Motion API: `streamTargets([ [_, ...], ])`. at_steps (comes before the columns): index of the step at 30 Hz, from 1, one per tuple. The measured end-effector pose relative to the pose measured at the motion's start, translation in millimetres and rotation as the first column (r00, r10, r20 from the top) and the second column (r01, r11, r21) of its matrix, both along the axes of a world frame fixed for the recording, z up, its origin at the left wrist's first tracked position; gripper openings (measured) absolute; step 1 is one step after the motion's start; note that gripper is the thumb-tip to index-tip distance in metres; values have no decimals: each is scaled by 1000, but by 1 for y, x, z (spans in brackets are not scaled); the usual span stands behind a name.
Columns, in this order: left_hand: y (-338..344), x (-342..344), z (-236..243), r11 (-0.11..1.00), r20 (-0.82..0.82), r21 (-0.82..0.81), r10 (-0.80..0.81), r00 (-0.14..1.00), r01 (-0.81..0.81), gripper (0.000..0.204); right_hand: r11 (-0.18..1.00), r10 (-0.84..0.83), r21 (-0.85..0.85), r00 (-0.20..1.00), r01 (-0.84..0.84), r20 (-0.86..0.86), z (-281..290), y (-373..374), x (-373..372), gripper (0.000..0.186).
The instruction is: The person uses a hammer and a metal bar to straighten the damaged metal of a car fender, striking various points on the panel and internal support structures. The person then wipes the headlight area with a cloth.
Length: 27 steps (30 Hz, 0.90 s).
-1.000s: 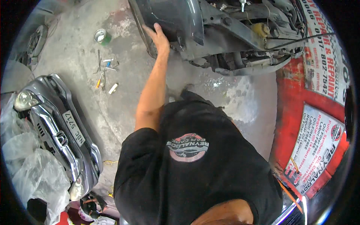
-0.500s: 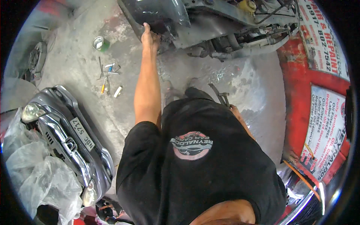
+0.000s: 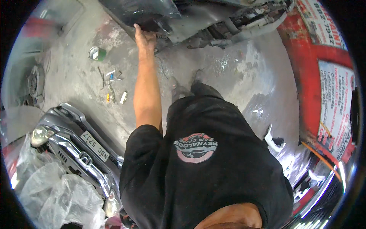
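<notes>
A dark grey car fender (image 3: 133, 17) hangs over the floor at the top, with the car's stripped front end beside it. My left arm is stretched out to it. My left hand (image 3: 145, 40) is closed on the fender's lower edge, thumb up along the panel; its other fingers are partly hidden. My right hand and whatever it holds do not show; my torso in a black shirt covers that side.
Several hand tools (image 3: 110, 78) and a white piece (image 3: 123, 97) lie on the concrete left of my arm, near a green can (image 3: 97, 54). A grey bumper (image 3: 82, 147) with grille and headlights stands left, beside clear plastic sheeting (image 3: 57, 191). A red wall (image 3: 301, 72) with signs is right.
My right hand, with a dark metal hand tool, has gone out of view behind my torso. My left hand stays at the fender's edge. The view has shifted.
</notes>
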<state>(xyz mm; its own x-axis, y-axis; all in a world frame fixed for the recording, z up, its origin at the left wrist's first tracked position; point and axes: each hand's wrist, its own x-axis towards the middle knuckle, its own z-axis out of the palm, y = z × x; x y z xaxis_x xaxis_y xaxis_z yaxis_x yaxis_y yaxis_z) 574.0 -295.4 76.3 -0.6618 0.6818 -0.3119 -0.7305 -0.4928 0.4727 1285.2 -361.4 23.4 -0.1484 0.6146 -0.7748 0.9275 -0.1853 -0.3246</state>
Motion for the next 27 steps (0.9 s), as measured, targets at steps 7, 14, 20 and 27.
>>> streamTargets([
  [7, 1, 0, 3, 997, -177, -20, -81, 981, 79, 66, 993, -116, 39, 993, 116, 10, -33, -19, 38, 41],
  [14, -7, -5, 0, 985, -193, -162, -96, 977, 64, 70, 967, -254, -6, 964, 254, -75, 0, 1, -34, 39],
  [20, -3, 6, 6, 951, -156, -307, -92, 983, 40, 60, 987, 153, -30, 986, -155, -65, -113, 28, 39, 31],
  [27, -7, 13, 7, 956, -180, -291, -102, 978, 46, 52, 948, -239, -228, 970, 222, -51, -118, 83, 11, 17],
])
